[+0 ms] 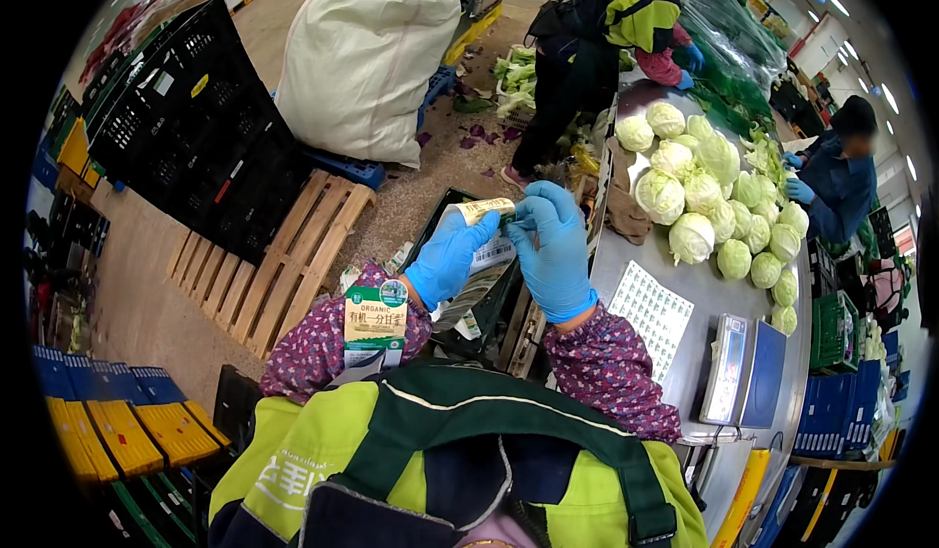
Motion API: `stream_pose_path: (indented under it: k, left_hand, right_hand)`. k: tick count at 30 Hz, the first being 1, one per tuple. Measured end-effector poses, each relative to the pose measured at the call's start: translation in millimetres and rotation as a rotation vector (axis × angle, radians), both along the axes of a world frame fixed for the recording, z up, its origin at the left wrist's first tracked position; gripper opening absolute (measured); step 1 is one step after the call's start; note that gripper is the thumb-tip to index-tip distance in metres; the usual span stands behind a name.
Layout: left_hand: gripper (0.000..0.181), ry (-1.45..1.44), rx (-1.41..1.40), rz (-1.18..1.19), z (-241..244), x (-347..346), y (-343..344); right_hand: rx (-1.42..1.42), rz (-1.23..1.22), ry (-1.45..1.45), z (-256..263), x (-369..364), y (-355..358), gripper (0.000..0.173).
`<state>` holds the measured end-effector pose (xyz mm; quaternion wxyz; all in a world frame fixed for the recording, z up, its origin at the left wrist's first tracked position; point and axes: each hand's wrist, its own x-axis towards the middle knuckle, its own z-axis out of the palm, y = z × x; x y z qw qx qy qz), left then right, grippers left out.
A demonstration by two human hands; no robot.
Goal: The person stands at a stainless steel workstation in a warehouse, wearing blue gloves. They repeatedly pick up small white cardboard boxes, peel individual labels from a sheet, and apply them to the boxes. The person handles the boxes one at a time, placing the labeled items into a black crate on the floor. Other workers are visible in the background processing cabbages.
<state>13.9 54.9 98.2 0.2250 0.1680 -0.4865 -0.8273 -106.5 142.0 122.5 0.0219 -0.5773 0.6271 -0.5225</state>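
Observation:
Both my hands wear blue gloves and meet over a dark crate in front of my body. My left hand (449,258) grips a curled strip of printed labels (487,211) between thumb and fingers. At the right end of that strip, my right hand (552,251) has its thumb and fingertips pinched on its edge. More of the label strip, with a barcode, hangs below between the hands. Another printed label (374,321) lies on my left sleeve near the wrist. The crate (480,332) beneath is partly hidden by my hands and the strip.
Right of me, a metal table (612,255) bears a pile of cabbages (702,189), a sticker sheet (651,321) and a digital scale (742,372). Two co-workers (638,13) in blue gloves stand beside it. At left are a wooden pallet (293,262), black crates (198,130) and a large white sack (367,57).

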Motion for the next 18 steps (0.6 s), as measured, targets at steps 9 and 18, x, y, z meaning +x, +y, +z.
stream_pose_path:
  k: [9, 18]
  left_hand:
    - [0.042, 0.083, 0.05, -0.124, -4.8, 1.4, -5.9]
    - [0.053, 0.136, 0.061, -0.084, 12.2, -11.6, -15.0]
  right_hand:
    - [0.209, -0.078, -0.305, -18.2, -14.0, 12.5, 0.038]
    - [0.61, 0.095, -0.178, -123.4, 10.8, 44.6, 0.024]
